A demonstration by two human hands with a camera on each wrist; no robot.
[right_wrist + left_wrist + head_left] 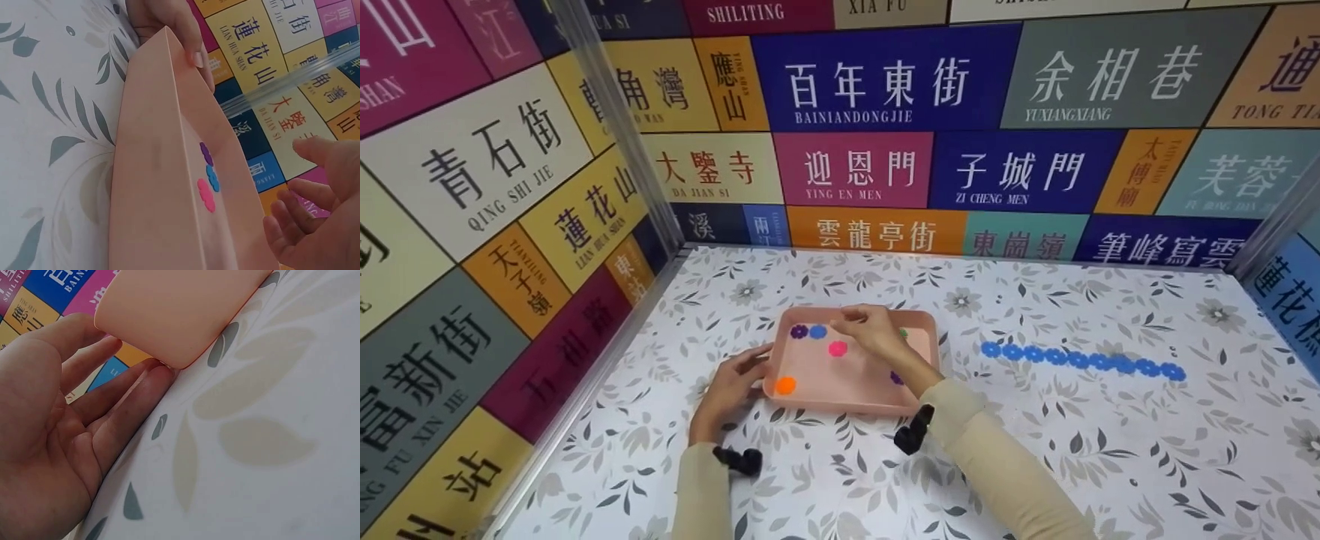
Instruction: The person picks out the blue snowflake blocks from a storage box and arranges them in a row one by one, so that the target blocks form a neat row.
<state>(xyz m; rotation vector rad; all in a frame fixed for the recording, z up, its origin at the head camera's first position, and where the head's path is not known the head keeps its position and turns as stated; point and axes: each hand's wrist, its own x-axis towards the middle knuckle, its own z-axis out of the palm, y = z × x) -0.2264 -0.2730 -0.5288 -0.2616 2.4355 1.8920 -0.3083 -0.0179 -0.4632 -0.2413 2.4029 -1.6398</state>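
A shallow pink tray (832, 401) lies on the table with flower-shaped plastic pieces inside. Among them are a purple piece (799, 331), a blue one (817, 331), a pink one (838, 349) and an orange one (786, 385). My left hand (733, 386) touches the tray's left end from outside, fingers loosely extended against its corner in the left wrist view. Over the tray's far side hovers my right hand (874, 334). In the right wrist view its thumb and fingers (304, 197) are apart, with nothing seen between them. My right forearm partly covers another purple piece (897, 377).
Right of the tray, several blue flower-shaped pieces (1080, 360) form one long row on the table. A leaf-patterned cloth (1035, 442) covers the tabletop. Panels printed with Chinese place names (885, 82) stand behind and on the left. A green piece (903, 332) shows beside my right wrist.
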